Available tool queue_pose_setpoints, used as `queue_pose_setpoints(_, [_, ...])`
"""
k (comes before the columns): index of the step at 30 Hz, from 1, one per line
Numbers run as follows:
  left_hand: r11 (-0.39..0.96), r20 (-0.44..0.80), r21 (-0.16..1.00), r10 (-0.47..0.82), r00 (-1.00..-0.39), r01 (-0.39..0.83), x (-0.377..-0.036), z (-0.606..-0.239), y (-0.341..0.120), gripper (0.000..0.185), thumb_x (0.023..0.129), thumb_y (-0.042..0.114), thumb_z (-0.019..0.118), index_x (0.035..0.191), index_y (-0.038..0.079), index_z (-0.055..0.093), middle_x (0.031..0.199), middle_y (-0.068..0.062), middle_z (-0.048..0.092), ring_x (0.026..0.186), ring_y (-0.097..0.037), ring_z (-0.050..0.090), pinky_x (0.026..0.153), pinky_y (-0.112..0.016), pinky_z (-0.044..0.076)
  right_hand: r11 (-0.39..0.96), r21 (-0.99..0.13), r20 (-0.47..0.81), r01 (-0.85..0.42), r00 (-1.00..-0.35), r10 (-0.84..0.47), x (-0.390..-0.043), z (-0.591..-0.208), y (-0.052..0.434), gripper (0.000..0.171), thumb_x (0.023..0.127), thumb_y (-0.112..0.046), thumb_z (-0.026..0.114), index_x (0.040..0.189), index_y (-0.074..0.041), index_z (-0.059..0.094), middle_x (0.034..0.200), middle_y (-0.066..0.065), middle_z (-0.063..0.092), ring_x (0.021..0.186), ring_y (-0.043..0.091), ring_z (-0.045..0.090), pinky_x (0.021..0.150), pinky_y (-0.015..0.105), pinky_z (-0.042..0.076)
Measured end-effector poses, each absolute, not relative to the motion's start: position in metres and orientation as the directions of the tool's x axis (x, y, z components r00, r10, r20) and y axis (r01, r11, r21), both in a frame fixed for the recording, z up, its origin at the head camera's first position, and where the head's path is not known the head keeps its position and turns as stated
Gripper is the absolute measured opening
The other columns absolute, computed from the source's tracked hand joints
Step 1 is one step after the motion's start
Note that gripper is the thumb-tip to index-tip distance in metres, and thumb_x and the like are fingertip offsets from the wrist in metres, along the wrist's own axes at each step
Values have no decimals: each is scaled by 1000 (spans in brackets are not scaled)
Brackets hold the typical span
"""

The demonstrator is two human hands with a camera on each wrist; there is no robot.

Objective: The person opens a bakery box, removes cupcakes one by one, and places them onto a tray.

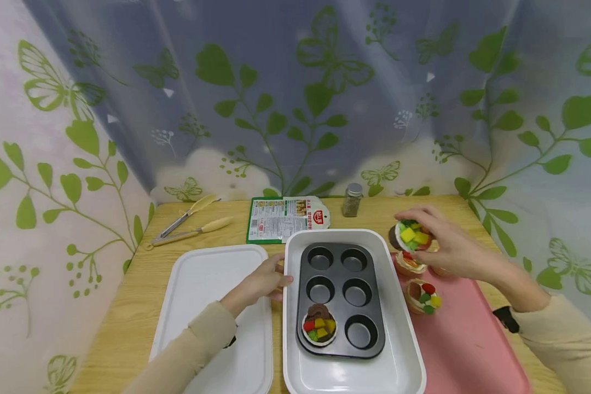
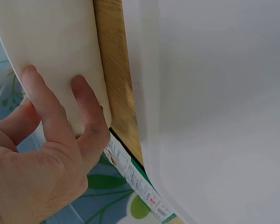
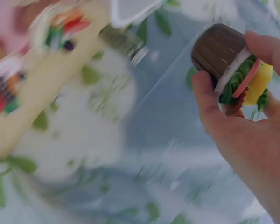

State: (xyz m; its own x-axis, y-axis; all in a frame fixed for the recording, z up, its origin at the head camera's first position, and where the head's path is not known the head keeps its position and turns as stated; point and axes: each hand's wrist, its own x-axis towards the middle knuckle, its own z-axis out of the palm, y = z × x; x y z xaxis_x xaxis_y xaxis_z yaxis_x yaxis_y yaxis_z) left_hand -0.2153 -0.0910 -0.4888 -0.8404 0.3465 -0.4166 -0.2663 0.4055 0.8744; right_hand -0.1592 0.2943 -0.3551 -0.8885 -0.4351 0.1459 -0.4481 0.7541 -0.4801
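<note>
My right hand [image 1: 443, 241] pinches a brown-based toy cupcake [image 3: 221, 53], topped with green and yellow pieces, above the right side of the table. Its thumb and fingers lie on opposite sides of the cup, which is tilted sideways. My left hand [image 1: 262, 282] touches the left wall of the deep white tray [image 1: 399, 350], with fingertips resting on its outside in the left wrist view. Inside that tray lies a dark muffin pan [image 1: 338, 298]. One cupcake [image 1: 319, 327] with a brown swirl and colored pieces sits in its front left cup; the other cups hold nothing.
Several more cupcakes [image 1: 422, 296] stand on the pink tray [image 1: 473, 345] at right. A shallow white tray [image 1: 216, 273] lies at left, with tongs [image 1: 192, 230] behind it. A printed packet [image 1: 280, 220] and a spice jar [image 1: 352, 200] are at the back, before the patterned curtain.
</note>
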Motion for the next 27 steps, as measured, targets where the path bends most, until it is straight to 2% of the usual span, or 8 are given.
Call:
queue_pose_setpoints(5, [405, -409, 876, 340, -847, -261, -216, -488, -96, 62, 102, 9, 66, 159, 9, 40, 127, -19, 61, 96, -24, 70, 62, -27, 61, 802, -464, 168, -375, -927, -336, -143, -365, 343, 79, 86, 1, 82, 155, -13, 47, 145, 19, 49, 103, -8, 45, 74, 20, 52])
queue_pose_setpoints(8, [405, -417, 874, 337, -844, -270, -216, -488, -96, 62, 102, 9, 65, 159, 9, 40, 128, -19, 60, 96, -23, 70, 64, -28, 62, 831, -445, 153, -333, -943, -296, -134, -383, 366, 77, 84, 3, 82, 153, -8, 47, 143, 22, 51, 102, -12, 42, 72, 20, 50])
queue_pose_setpoints(10, [404, -419, 873, 336, -844, -272, -215, -487, -96, 62, 102, 9, 65, 159, 8, 40, 128, -19, 60, 97, -24, 70, 65, -29, 63, 842, -445, 122, -305, -952, -280, -129, -396, 378, 77, 83, 4, 82, 151, -7, 48, 140, 25, 50, 99, -8, 43, 70, 20, 49])
queue_pose_setpoints(17, [391, -415, 878, 339, -844, -275, -213, -489, -94, 61, 102, 9, 66, 159, 9, 41, 127, -19, 61, 99, -26, 71, 65, -30, 63, 850, -474, -10, -229, -964, -265, -123, -438, 398, 72, 81, 1, 84, 145, -1, 52, 135, 34, 50, 109, 32, 52, 72, 20, 46])
queue_pose_setpoints(22, [385, -404, 884, 349, -845, -264, -213, -493, -93, 58, 102, 9, 66, 156, 9, 45, 125, -19, 61, 98, -26, 71, 65, -30, 62, 851, -490, -81, -192, -961, -263, -119, -455, 404, 71, 80, 5, 80, 145, 1, 52, 132, 35, 50, 108, 35, 54, 71, 20, 46])
queue_pose_setpoints(25, [388, -399, 886, 350, -847, -256, -213, -493, -94, 57, 101, 9, 67, 154, 10, 46, 124, -18, 60, 97, -25, 70, 65, -30, 62, 836, -513, -93, -195, -955, -280, -117, -465, 406, 71, 80, 6, 80, 145, 1, 51, 133, 35, 49, 112, 37, 53, 73, 20, 48])
queue_pose_setpoints(27, [387, -396, 886, 350, -849, -254, -213, -492, -95, 56, 101, 9, 67, 154, 10, 47, 123, -18, 60, 96, -25, 70, 65, -29, 62, 835, -506, -73, -216, -954, -291, -117, -471, 407, 70, 79, 5, 81, 143, 0, 52, 132, 33, 49, 113, 30, 52, 74, 19, 48])
